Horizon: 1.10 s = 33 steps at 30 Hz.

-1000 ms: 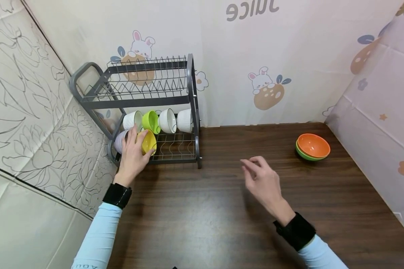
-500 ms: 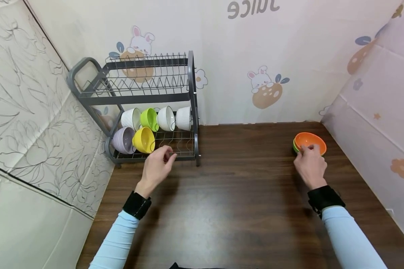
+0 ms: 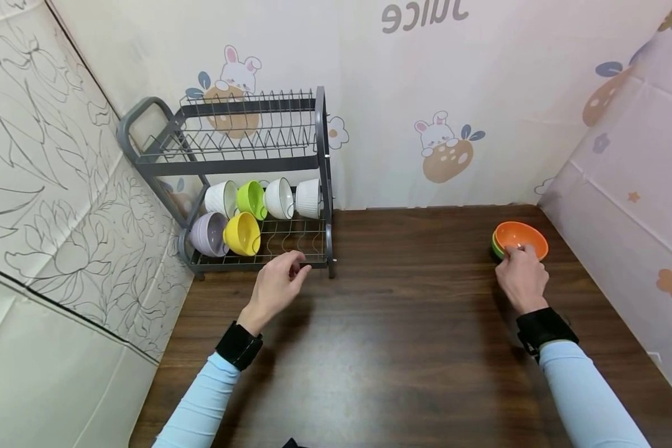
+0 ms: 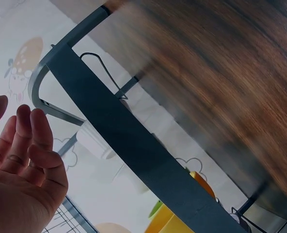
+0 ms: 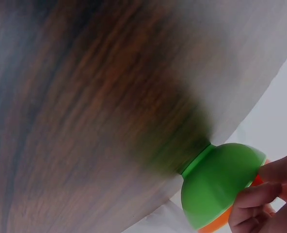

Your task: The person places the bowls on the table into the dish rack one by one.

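At the right of the table an orange bowl (image 3: 521,236) sits nested in a green bowl (image 5: 223,184). My right hand (image 3: 522,280) pinches the near rim of the orange bowl, thumb and fingers at its edge in the right wrist view. In front of the dish rack (image 3: 229,167) hangs my left hand (image 3: 277,283), fingers loosely curled with nothing in them. The nearest bowl to it is a yellow bowl (image 3: 241,235), tilted on the rack's lower shelf beside a purple bowl (image 3: 208,235).
Behind these two stand a white bowl (image 3: 221,199), a lime green bowl (image 3: 251,199), another white bowl (image 3: 280,199) and a ribbed white bowl (image 3: 308,199). Patterned walls (image 3: 381,124) border the brown wooden table (image 3: 403,348) at the back and sides.
My left hand has come off the yellow bowl and moved right and toward me. My right hand has reached right to the stacked bowls and taken the orange bowl's rim.
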Each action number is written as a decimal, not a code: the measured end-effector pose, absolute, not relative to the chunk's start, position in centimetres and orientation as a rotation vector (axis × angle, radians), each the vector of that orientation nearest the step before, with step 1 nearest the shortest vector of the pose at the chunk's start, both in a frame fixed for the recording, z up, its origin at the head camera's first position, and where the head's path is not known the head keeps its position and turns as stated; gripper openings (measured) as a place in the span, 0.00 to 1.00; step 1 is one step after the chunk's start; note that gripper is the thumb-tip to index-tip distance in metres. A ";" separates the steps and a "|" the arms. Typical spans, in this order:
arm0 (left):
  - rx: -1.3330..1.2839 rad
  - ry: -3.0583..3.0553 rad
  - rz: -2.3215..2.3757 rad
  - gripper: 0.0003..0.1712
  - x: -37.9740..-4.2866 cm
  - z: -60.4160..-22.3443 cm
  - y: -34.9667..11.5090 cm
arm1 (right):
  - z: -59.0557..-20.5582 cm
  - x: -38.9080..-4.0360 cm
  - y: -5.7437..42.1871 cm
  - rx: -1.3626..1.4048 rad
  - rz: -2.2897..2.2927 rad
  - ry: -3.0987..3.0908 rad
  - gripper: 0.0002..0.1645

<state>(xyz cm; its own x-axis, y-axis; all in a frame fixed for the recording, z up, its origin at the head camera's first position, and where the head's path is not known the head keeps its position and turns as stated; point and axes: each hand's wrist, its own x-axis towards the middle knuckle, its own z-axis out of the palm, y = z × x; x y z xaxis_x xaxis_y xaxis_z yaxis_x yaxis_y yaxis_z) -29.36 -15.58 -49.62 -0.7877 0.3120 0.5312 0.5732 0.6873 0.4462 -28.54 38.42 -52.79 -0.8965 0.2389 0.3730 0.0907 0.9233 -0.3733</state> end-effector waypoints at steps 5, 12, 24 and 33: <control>-0.692 -2.502 -0.860 0.06 -29.1 -49.7 -15.3 | -52.7 -28.5 38.3 -0.224 0.478 -2.641 0.17; -0.695 -2.502 -0.865 0.06 -28.9 -49.7 -15.0 | -52.7 -28.4 38.3 -0.214 0.467 -2.616 0.20; -0.710 -2.478 -0.945 0.07 -28.7 -48.4 -14.0 | -50.6 -28.4 36.5 -0.143 0.462 -2.545 0.24; -0.689 -2.487 -0.960 0.07 -28.4 -48.5 -13.6 | -49.4 -28.0 33.4 -0.002 0.431 -2.424 0.21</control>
<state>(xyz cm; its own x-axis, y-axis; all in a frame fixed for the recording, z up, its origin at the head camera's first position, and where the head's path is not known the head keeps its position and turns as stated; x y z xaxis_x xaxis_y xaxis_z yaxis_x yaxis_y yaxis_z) -28.40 -13.63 -48.49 -0.8051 0.3029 0.5100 0.5670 0.6453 0.5119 -28.05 33.44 -49.40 -0.7779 0.1114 0.6184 -0.1084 0.9456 -0.3068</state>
